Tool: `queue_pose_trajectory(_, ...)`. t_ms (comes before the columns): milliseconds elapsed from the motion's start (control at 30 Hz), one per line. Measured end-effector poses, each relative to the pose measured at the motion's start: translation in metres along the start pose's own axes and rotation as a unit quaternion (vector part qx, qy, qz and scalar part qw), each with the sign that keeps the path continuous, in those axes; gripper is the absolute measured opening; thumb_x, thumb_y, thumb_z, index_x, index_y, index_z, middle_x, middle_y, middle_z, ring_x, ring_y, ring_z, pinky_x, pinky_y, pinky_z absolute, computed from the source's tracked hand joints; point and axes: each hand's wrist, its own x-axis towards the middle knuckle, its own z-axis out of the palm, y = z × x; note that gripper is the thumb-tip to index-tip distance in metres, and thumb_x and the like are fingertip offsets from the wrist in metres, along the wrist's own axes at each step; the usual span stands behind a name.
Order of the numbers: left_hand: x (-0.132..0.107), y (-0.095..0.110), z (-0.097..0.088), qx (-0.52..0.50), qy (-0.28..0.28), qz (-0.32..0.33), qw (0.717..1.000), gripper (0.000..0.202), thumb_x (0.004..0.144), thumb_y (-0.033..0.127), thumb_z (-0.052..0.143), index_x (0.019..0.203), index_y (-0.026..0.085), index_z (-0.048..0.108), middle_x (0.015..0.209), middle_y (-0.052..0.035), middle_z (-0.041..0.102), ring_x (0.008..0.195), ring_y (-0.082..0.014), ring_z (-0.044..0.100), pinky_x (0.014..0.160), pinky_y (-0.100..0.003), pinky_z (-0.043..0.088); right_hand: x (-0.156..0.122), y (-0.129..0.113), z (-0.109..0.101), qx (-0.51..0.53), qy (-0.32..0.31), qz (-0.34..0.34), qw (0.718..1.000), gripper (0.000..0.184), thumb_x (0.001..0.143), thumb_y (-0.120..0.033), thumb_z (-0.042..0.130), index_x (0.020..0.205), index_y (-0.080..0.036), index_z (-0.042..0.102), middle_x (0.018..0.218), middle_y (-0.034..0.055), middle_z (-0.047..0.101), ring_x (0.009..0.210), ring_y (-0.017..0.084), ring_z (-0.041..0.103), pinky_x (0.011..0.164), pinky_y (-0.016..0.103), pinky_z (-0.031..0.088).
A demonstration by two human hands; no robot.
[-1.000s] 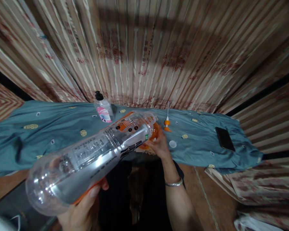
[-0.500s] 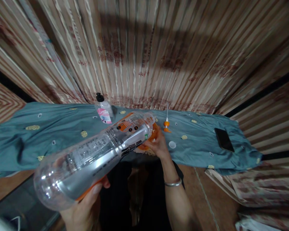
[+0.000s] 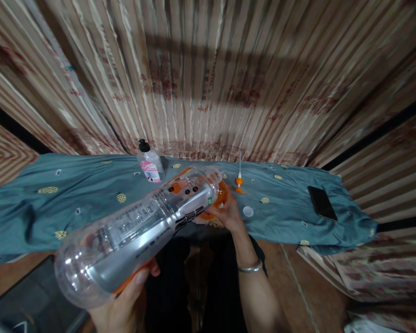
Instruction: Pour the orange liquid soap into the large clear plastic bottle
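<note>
My left hand (image 3: 130,291) grips a large clear plastic bottle (image 3: 135,240) with a silver and orange label from below, near its base. The bottle is tilted, its neck pointing up and right toward an orange bottle (image 3: 223,193). Around that orange bottle my right hand (image 3: 230,212) is closed; the clear bottle's neck hides much of it, and whether the two mouths touch I cannot tell. Just right of my right hand lie an orange pump head (image 3: 239,182) with its tube and a small white round cap (image 3: 248,211).
A clear pump bottle (image 3: 150,165) with a pink label and black top stands at the back left. On the right lies a black phone (image 3: 322,203). A teal patterned cloth (image 3: 90,185) covers the table, with a pleated curtain (image 3: 194,83) behind it.
The view has tilted a little, so everything sits slightly lower in it. The clear bottle's base has shifted slightly to the right; both hands keep their holds.
</note>
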Motion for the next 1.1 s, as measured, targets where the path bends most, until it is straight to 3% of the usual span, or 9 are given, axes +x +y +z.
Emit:
queue_pose_trajectory(167, 0.003, 0.001, 0.002, -0.004, -0.045, 0.036, 0.998, 0.079, 0.059, 0.038, 0.112, 0.129, 0.031, 0.076, 0.081, 0.0069, 0.07, 0.05, -0.0138, 0.06, 0.045, -0.028, 0.056, 0.002, -0.001, 0.001, 0.01, 0.005, 0.004, 1.0, 0.074, 0.063, -0.033, 0.097, 0.131, -0.025, 0.07, 0.129, 0.01, 0.085, 0.118, 0.035, 0.082, 0.11, 0.055, 0.068)
queue_pose_trajectory(367, 0.003, 0.003, 0.003, -0.012, -0.063, 0.046, 0.997, 0.06, 0.065, 0.033, 0.109, 0.114, 0.023, 0.076, 0.074, 0.006, 0.072, 0.048, -0.0138, 0.061, 0.046, -0.027, 0.055, 0.003, 0.001, -0.002, -0.009, 0.009, -0.006, 1.0, 0.075, 0.063, -0.036, 0.099, 0.131, -0.025, 0.069, 0.128, 0.0087, 0.085, 0.119, 0.034, 0.082, 0.112, 0.053, 0.066)
queue_pose_trajectory(567, 0.001, 0.001, 0.0, -0.012, -0.094, 0.055, 0.994, 0.053, 0.074, 0.028, 0.104, 0.117, 0.024, 0.075, 0.074, 0.0044, 0.075, 0.049, -0.015, 0.065, 0.05, -0.027, 0.057, 0.003, 0.005, -0.004, -0.002, -0.007, -0.005, 1.0, 0.077, 0.065, -0.037, 0.097, 0.135, -0.024, 0.068, 0.127, 0.0094, 0.083, 0.128, 0.037, 0.078, 0.12, 0.057, 0.06)
queue_pose_trajectory(833, 0.003, -0.004, -0.009, -0.009, -0.091, 0.037, 0.995, 0.061, 0.072, 0.028, 0.104, 0.126, 0.028, 0.074, 0.077, 0.0036, 0.075, 0.051, -0.0162, 0.065, 0.05, -0.029, 0.057, 0.004, 0.007, -0.001, 0.009, -0.001, -0.011, 1.0, 0.077, 0.062, -0.037, 0.1, 0.132, -0.026, 0.069, 0.127, 0.0094, 0.084, 0.127, 0.038, 0.079, 0.118, 0.057, 0.062)
queue_pose_trajectory(1100, 0.002, 0.005, 0.007, -0.001, -0.066, 0.043, 0.997, 0.052, 0.066, 0.036, 0.107, 0.108, 0.023, 0.079, 0.068, 0.0028, 0.072, 0.047, -0.0165, 0.062, 0.043, -0.027, 0.052, 0.003, 0.004, -0.005, -0.014, -0.008, -0.023, 1.0, 0.079, 0.063, -0.038, 0.101, 0.134, -0.022, 0.07, 0.13, 0.0132, 0.082, 0.135, 0.042, 0.075, 0.122, 0.061, 0.058)
